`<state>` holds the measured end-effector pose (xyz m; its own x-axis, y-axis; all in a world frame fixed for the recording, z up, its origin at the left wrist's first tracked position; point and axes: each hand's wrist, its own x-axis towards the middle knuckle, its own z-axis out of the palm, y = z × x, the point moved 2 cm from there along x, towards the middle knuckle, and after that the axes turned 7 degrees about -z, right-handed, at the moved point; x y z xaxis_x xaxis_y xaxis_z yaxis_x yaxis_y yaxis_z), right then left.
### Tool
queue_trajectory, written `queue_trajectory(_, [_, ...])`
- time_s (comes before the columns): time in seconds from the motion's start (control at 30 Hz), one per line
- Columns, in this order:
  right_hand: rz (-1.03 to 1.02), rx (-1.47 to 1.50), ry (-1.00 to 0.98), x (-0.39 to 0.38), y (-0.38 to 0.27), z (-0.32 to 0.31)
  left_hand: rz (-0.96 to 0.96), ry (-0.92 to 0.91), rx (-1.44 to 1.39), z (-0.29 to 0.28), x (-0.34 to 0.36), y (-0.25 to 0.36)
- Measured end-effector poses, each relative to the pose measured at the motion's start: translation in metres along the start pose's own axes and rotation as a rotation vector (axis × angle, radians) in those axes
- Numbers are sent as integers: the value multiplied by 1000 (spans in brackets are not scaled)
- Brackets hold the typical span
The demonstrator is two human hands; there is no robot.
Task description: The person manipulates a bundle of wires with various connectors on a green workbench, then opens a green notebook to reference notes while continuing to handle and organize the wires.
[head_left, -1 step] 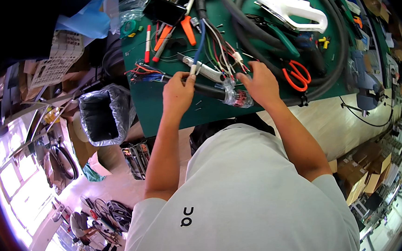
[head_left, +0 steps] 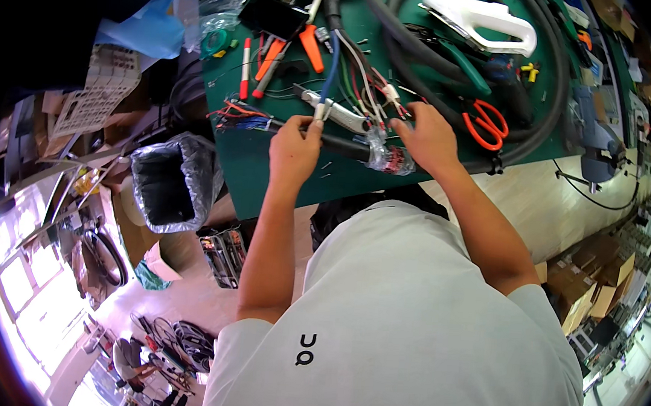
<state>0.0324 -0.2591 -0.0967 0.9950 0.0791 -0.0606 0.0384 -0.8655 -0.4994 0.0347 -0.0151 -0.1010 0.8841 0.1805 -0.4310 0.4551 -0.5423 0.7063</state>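
Blue wire (head_left: 333,68) is pinched at its pale near end between the thumb and fingers of the left hand (head_left: 293,153), above the near part of the green table (head_left: 262,195). The right hand (head_left: 432,139) is held with its fingertips among the thin wires (head_left: 375,112), just beyond the clear wrap (head_left: 389,159); whether any of them is gripped cannot be told.

The work is judged to be partway along. Cores are already exposed and spread from the far cable (head_left: 332,3), and fanned wires (head_left: 239,115) are bared at the left end of the near cable (head_left: 341,145). Several cores appear to be left loose; whether the blue wire's pale end is a finished fitting cannot be made out.

The blue wire's long axis is set along the near-far line, with the held end pointed nearward and slightly left, and the other end led into the far cable. The near cable is laid crosswise, left to right. Between the hands, the knife (head_left: 346,119) is laid aslant, its blade pointed far and left.
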Motion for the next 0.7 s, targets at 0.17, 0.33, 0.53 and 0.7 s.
queue_trajectory(0.17, [53,61,-52,-4,6,3,-64,-28,-151,4,-2,-12])
queue_trajectory(0.33, [36,129,-35,-4,9,3,-65,-42,-168,7,-1,-14])
queue_trajectory(0.53, [59,145,-104,-3,11,1,-24,-51,-196,10,2,-18])
queue_trajectory(0.7, [94,90,-198,-4,12,5,-36,-63,-207,10,3,-19])
